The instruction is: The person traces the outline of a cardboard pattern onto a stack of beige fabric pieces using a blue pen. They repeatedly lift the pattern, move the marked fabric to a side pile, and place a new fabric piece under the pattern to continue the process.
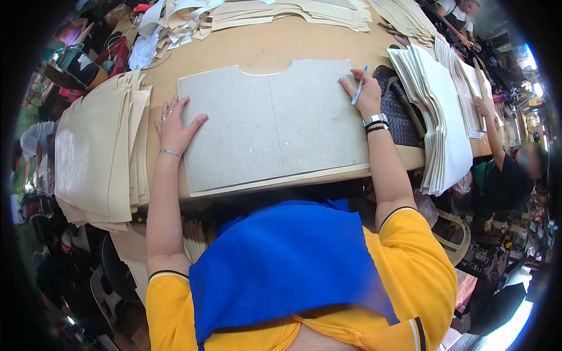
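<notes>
A large grey cardboard pattern (234, 128) with a notch cut in its far edge lies flat before me. Beneath it, a cream sheet (281, 180) shows as a thin strip along the near edge. My left hand (175, 126) rests on the pattern's left edge, fingers spread, holding nothing. At the far right corner, my right hand (366, 93) is closed around a blue and white pen (357, 92); its fingers lie close to the pattern's right edge. The pen's lower tip is near the cardboard, but whether it touches cannot be made out.
Stacked cream sheets (96, 146) hang over the table's left side. White sheets (436, 117) are piled at the right, beside a dark woven-textured piece (393, 111). More cut sheets (287, 14) lie along the far side of the table (246, 51). Other people work on the right.
</notes>
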